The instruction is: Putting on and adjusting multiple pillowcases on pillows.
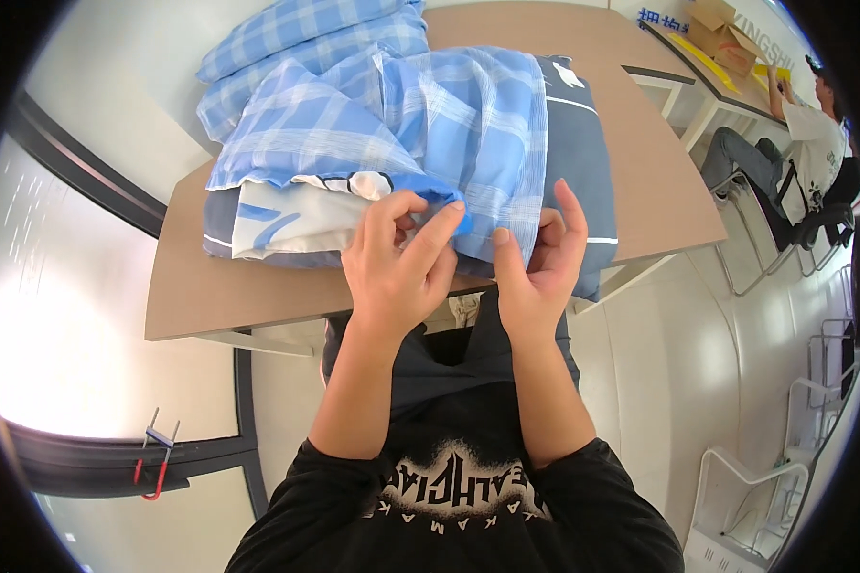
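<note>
Blue plaid fabric (466, 122), rumpled, lies over a dark grey pillow (580, 157) near the table's front edge. My left hand (401, 258) pinches the blue edge of this fabric between thumb and forefinger. My right hand (545, 265) has its thumb on the fabric's front corner, with the other fingers curled behind it and the forefinger raised. White fabric with blue marks (279, 215) shows under the plaid layer, left of my left hand. Behind, at the upper left, rest folded blue plaid pieces (308, 36).
The light brown table (666, 208) carries the bedding. A person (810, 143) sits at another table on the upper right, near a cardboard box (724, 39). Metal-framed chairs (745, 465) stand at the right. A red-handled lock (159, 455) hangs on the door at lower left.
</note>
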